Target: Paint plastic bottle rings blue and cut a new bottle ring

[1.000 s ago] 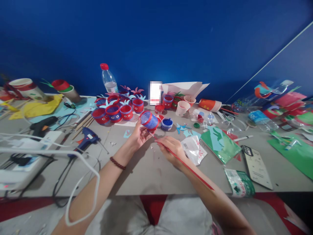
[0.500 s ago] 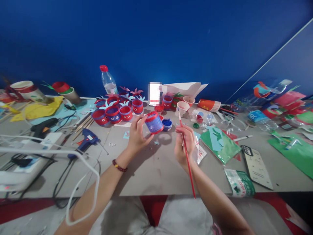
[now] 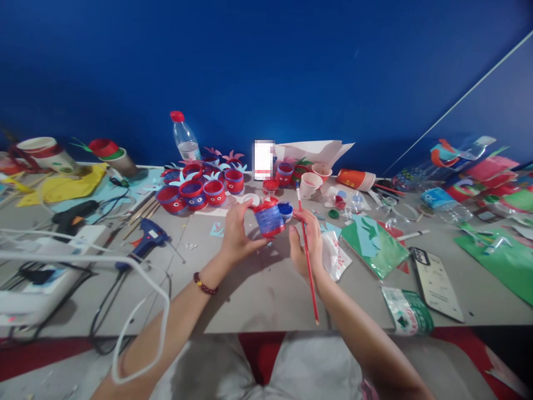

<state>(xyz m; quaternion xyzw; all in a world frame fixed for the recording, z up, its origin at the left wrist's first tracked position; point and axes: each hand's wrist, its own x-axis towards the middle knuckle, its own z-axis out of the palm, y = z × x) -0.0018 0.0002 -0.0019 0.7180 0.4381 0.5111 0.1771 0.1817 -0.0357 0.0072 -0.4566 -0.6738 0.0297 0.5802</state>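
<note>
Between the thumb and fingers of my left hand (image 3: 239, 233) is a small cup (image 3: 268, 219), red at both ends with a broad blue painted band. It is held tilted above the table. My right hand (image 3: 307, 244) grips a thin red paintbrush (image 3: 308, 258), bristles pointing up and away, fingers close to the held cup's right side. Just behind the cup stands a small pot of blue paint (image 3: 285, 210), partly covered by it. A pot of red paint (image 3: 270, 186) stands farther back.
Finished-looking red-and-blue cups with eyes (image 3: 191, 195) stand at back left. A blue glue gun (image 3: 150, 236), cables and a power strip (image 3: 58, 278) lie left. Paper cups (image 3: 310, 185), a green packet (image 3: 375, 247) and a phone (image 3: 437, 283) are right.
The held cup has moved right and turned more upright. My right hand has come left with the brush, closer to the cup.
</note>
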